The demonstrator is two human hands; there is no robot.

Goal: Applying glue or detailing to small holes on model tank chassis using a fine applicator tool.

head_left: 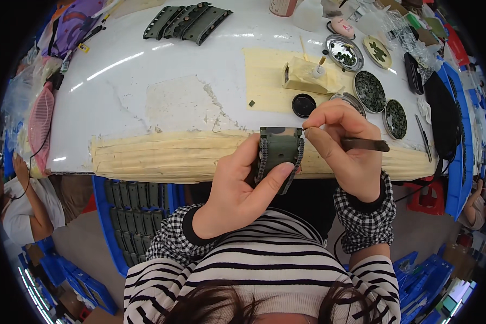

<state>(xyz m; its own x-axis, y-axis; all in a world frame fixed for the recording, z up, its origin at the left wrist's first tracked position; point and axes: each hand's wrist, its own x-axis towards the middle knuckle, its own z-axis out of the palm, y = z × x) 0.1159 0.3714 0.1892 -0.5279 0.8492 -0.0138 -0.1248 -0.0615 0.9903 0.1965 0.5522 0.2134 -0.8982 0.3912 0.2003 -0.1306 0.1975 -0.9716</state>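
Note:
My left hand (pixel 237 186) is wrapped round a dark green toy tank hull (pixel 279 151) with grey tracks along its sides and a camouflage patch at its far end. The thumb presses on the hull's near right side. Close to the hull's far right corner, my right hand (pixel 348 143) is closed with thumb and forefinger pinched together. Dark metal tweezers (pixel 367 144) lie in that hand, their broad end sticking out to the right. Whether the pinched fingertips hold a tiny part, or touch the hull, I cannot make out.
Right of my hands stand round dishes of small green parts (pixel 370 92), a black lid (pixel 304 105) and a taped block with a small bottle (pixel 313 74). More hulls (pixel 186 22) lie at the far left. A blue crate (pixel 109 216) of hulls sits below the padded table edge (pixel 162 156).

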